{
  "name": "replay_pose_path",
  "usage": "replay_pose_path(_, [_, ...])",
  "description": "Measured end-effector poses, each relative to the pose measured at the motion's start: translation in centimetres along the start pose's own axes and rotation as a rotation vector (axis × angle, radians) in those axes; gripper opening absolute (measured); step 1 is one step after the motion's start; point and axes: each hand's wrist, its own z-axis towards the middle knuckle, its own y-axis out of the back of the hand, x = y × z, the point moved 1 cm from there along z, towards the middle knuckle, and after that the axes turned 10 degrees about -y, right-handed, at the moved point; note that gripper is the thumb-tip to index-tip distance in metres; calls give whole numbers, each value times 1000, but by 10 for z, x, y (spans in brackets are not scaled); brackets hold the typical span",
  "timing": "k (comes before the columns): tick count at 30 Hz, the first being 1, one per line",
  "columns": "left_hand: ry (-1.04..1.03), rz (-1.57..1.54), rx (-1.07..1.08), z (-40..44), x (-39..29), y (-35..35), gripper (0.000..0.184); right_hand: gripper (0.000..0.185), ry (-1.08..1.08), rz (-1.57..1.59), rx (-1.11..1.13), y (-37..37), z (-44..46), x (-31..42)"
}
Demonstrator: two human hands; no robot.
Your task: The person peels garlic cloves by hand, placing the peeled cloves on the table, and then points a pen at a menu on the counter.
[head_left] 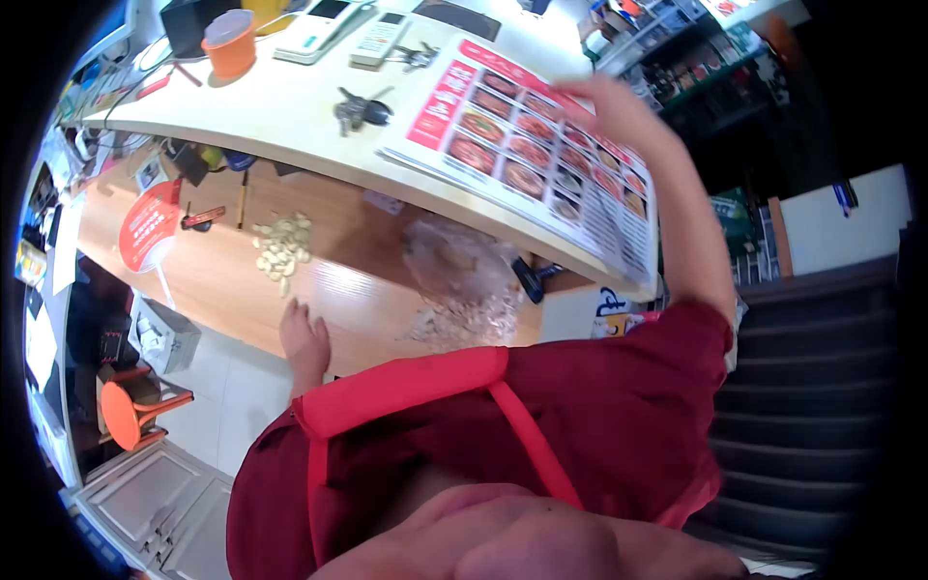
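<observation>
My left hand (pixel 306 336) is at the front edge of the lower wooden desk (pixel 213 290), its fingers slightly apart with nothing visible in them. Just beyond its fingertips lies a pile of pale, garlic-like pieces (pixel 282 247). My right hand (pixel 604 106) is stretched up over the far edge of a printed sheet with food pictures (pixel 522 140) on the raised counter. Blur hides how its fingers are bent and whether they grip the sheet. A clear plastic bag (pixel 454 256) and scattered peel-like scraps (pixel 469 319) lie on the lower desk.
Keys (pixel 362 111), an orange cup (pixel 230 48) and a white device (pixel 380 39) stand or lie on the raised counter (pixel 280 116). A red fan (pixel 152 227) lies on the lower desk at left. Below are a bin (pixel 166 333) and an orange stool (pixel 121 414).
</observation>
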Motion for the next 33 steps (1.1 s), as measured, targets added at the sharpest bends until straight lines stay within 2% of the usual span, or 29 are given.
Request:
replay_pose_path(1, [-13,10,-7,1,-1,0,35,47,-78,-23,101,1,-44,-3])
replay_pose_path(2, [-21,20,-14,0,-4,1,35,54,-57,102,12,-14,-85,-16])
replay_pose_path(4, [-36,43,-33,1,-6,2,35,69,-129,24,33,-29,-151,-21])
replay_pose_path(5, [-44,54,-40,0,-7,1,35,71,-173,69,113,-44,-176,-34])
replay_pose_path(9, [-105,116,-88,-3,-8,-2,33,50,-67,116,-139,-78,-233,-48])
replay_pose_path(10, [-86,117,-80,-5,-12,0,33,45,-58,136,-200,-81,-239,-51])
replay_pose_path(14, [-40,132,-67,-3,-21,2,33,31,-45,150,-209,-79,-242,-60])
replay_pose_path(17, [-51,161,-66,-4,-18,-1,35,31,-107,135,-153,-74,-241,-57])
replay_pose_path(20, [-97,182,-101,-4,-10,-8,36,31,-83,114,-208,-80,-245,-56])
replay_pose_path(22, [-56,186,-63,-2,-13,-5,36,28,-90,124,-246,-83,-248,-54])
replay_pose_path(28, [-68,198,-48,-1,-12,-5,35,17,96,203,-239,-83,-238,-75])
replay_pose_path(31, [-61,217,-51,0,-15,-5,34,16,23,112,-138,-73,-234,-70])
replay_pose_path(33, [-64,236,-58,1,-14,-6,34,13,27,55,-162,-72,-230,-69])
